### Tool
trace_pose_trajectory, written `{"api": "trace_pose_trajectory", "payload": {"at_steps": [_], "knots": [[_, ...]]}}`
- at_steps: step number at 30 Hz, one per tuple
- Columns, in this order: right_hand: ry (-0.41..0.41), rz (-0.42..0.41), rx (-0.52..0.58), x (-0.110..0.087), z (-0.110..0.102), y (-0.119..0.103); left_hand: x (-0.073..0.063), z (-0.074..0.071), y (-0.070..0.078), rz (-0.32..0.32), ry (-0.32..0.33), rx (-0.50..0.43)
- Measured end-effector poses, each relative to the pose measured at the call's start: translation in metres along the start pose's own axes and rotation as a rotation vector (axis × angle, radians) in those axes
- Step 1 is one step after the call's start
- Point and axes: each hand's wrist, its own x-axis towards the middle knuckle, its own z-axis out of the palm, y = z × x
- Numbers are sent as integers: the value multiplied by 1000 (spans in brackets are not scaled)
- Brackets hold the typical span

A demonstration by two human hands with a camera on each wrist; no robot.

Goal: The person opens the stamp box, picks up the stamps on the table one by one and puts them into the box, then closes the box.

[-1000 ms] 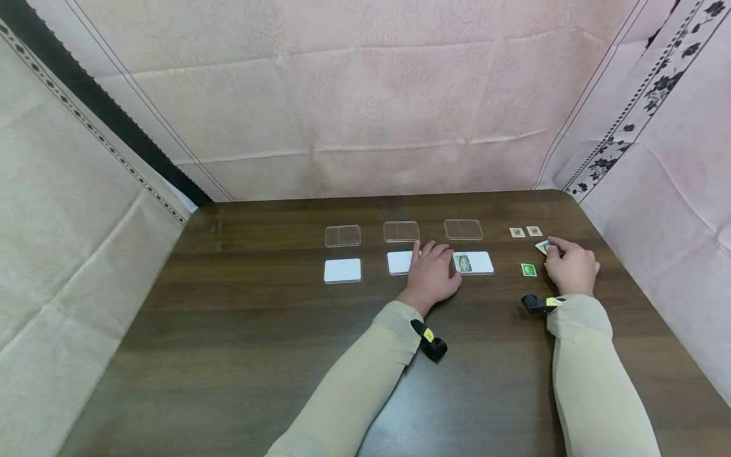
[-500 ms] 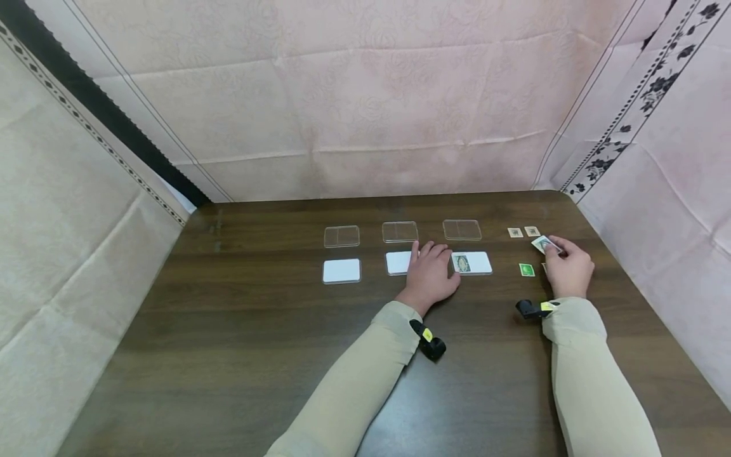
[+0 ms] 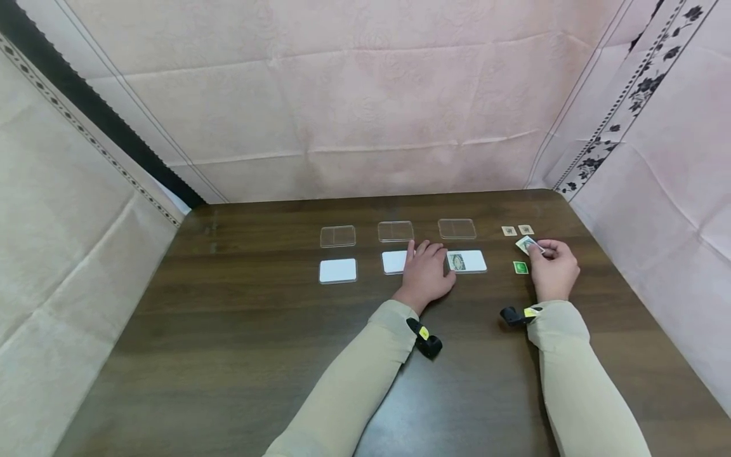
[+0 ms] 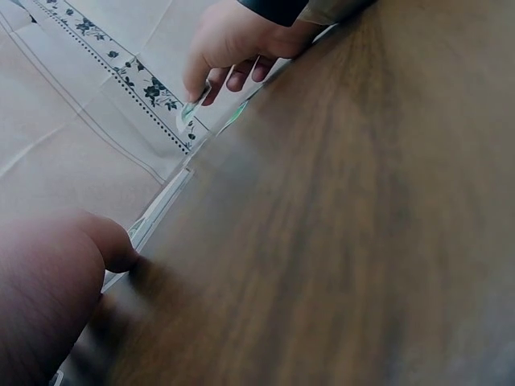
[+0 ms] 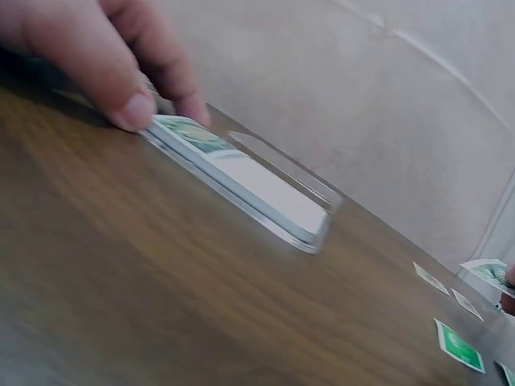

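Note:
At the right of the head view my right hand (image 3: 553, 270) pinches a pale greenish stamp (image 3: 524, 244), raised over the table. My left hand (image 3: 424, 273) holds the left end of a clear plastic case (image 5: 282, 235), thumb on the near edge and fingers at the far edge. Inside that case lies a white card (image 3: 475, 260), with an oval-patterned green stamp (image 3: 459, 262) on its left end. A bright green stamp (image 3: 520, 267) lies left of my right hand. Beyond it sit two small pale stamps (image 3: 508, 231). The right wrist view shows part of another stamp (image 5: 505, 373).
Left of the held case are two more cased white cards, the middle card (image 3: 393, 261) partly behind my left hand and the left card (image 3: 337, 271) in full view. Three clear lids (image 3: 337, 237) stand in a row behind. Pale cloth (image 3: 365, 114) borders the brown table (image 3: 257, 355).
My right hand has lifted the stamp and moved left with it, toward the cases. My left hand stays at the right-hand case. The view has shifted slightly.

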Motion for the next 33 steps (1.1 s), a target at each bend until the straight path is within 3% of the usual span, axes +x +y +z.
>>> {"api": "trace_pose_trajectory", "payload": {"at_steps": [6, 16, 27, 33], "knots": [[19, -9, -20, -15, 7, -7, 1, 1, 0, -1, 3, -1], [33, -110, -74, -36, 27, -16, 0, 0, 1, -4, -4, -6], [-113, -128, -123, -58, 44, -30, 1, 0, 1, -7, 0, -17], [-147, -151, -179, -62, 46, -34, 1, -1, 2, -8, -1, -16]]}}
